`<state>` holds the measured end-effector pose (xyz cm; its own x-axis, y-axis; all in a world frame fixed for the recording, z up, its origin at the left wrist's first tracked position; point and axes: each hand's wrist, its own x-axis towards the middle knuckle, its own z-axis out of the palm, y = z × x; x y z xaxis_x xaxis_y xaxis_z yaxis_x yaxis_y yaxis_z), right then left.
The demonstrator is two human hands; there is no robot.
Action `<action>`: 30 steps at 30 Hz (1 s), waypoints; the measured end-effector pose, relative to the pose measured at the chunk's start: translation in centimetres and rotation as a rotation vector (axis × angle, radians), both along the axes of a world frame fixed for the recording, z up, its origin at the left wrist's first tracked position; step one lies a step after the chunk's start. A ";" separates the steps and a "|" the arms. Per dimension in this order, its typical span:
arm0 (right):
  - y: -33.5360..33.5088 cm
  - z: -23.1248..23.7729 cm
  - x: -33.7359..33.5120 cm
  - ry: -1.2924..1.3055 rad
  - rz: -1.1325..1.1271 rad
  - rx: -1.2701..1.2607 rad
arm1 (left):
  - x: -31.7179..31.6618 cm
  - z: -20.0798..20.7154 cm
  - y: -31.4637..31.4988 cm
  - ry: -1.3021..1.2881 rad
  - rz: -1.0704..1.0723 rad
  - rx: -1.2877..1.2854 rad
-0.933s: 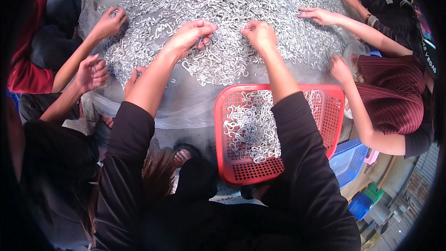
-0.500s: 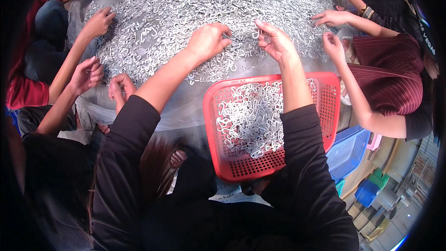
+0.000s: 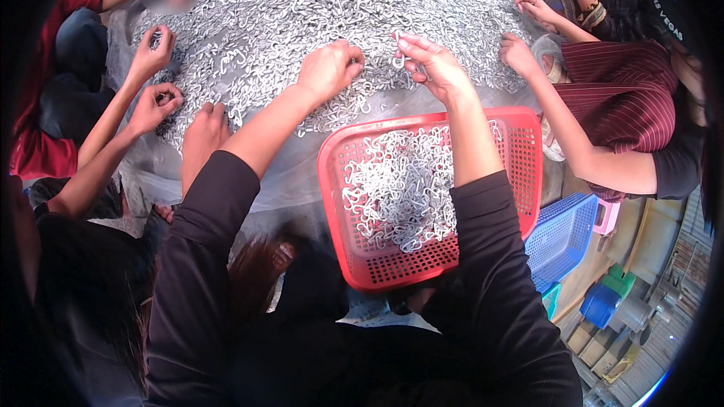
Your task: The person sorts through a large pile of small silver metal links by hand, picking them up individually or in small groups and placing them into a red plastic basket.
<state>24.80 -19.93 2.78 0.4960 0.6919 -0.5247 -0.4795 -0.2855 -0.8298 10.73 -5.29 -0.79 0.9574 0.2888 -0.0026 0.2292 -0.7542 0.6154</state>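
A broad heap of small silvery-white S-shaped hooks (image 3: 324,0) covers the work surface in front of me. My right hand (image 3: 440,71) pinches one hook (image 3: 399,61) between thumb and fingertips, just above the heap's near edge. To its left, my left hand (image 3: 328,69) rests low at the heap with its fingers curled inward; anything between them is hidden. Below my right forearm stands a red perforated basket (image 3: 400,273), partly filled with loose hooks (image 3: 400,188). That forearm covers part of the basket's right side.
Co-workers' hands (image 3: 154,105) reach to the heap from the left, and others (image 3: 520,56) from the right. Translucent sheeting (image 3: 279,181) lies under the heap's near edge. A blue basket (image 3: 562,245) stands right of the red one, with a pink container (image 3: 605,216) beside it.
My right hand has shifted left with the hook, closer to my left hand. The left hand has moved slightly left. Several co-workers' hands have changed position, and the whole view has shifted a little.
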 end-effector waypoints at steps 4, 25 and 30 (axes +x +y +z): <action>0.1 0.8 -0.2 -0.065 0.041 -0.111 | 0.1 -0.2 2.0 0.013 0.219 -0.551; -0.1 -0.5 3.7 -1.125 0.645 -0.465 | -4.5 7.4 -0.9 0.053 0.074 -0.505; 1.7 -3.6 0.4 -1.262 0.624 -0.614 | -7.8 3.9 2.4 0.086 0.336 -0.533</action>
